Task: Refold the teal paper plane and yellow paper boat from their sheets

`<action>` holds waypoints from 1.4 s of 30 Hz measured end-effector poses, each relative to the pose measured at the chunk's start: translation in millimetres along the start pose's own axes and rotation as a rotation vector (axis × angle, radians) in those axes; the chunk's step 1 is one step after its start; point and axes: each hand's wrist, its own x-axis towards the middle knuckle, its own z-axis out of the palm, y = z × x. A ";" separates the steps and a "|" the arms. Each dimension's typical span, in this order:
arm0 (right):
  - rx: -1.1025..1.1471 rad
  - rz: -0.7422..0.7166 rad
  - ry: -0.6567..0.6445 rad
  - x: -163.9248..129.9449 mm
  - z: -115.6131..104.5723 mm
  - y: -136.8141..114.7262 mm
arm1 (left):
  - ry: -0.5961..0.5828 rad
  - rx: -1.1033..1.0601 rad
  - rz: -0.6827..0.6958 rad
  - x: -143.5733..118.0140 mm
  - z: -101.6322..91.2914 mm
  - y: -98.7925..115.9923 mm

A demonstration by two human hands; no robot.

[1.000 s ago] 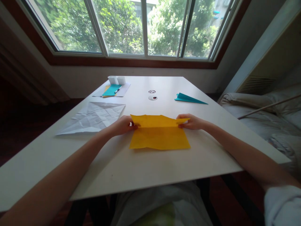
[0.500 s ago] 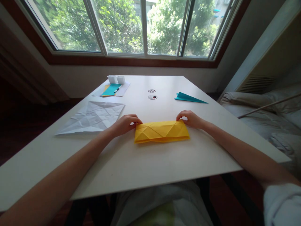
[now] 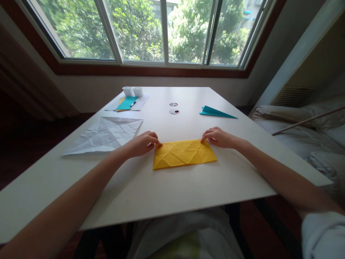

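A folded sheet of yellow paper [image 3: 183, 154], crossed by diagonal creases, lies as a long band on the white table in front of me. At its far left corner is my left hand [image 3: 145, 144], fingers closed together on the edge. My right hand [image 3: 217, 137] has thumb and fingertips closed on the far edge, close to the right corner. The undersides of both grips are hidden, so how far the thumbs reach beneath the paper does not show.
Left of the yellow paper lies a creased white sheet [image 3: 107, 135]. A teal paper plane [image 3: 215, 111] is at the right, beyond my right hand. Two round discs [image 3: 174, 112] lie farther back. Teal sheets [image 3: 127, 103], a pen [image 3: 134, 103] and white paper boxes [image 3: 138, 92] stand at the back left.
The yellow paper's near side has come down flatter and closer to me, closing the gap along its front edge. Both hands stay at the far edge, with fingertips slightly lower.
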 end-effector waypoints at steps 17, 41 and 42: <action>-0.212 0.018 0.086 12.0 15.8 -67.8 | -0.017 0.137 0.038 11.8 26.7 69.5; -0.043 0.001 -0.021 20.3 29.4 -75.3 | -0.102 0.184 -0.205 16.9 28.2 87.5; -0.038 0.007 -0.025 20.8 29.7 -74.1 | -0.104 0.185 -0.210 17.3 28.2 86.7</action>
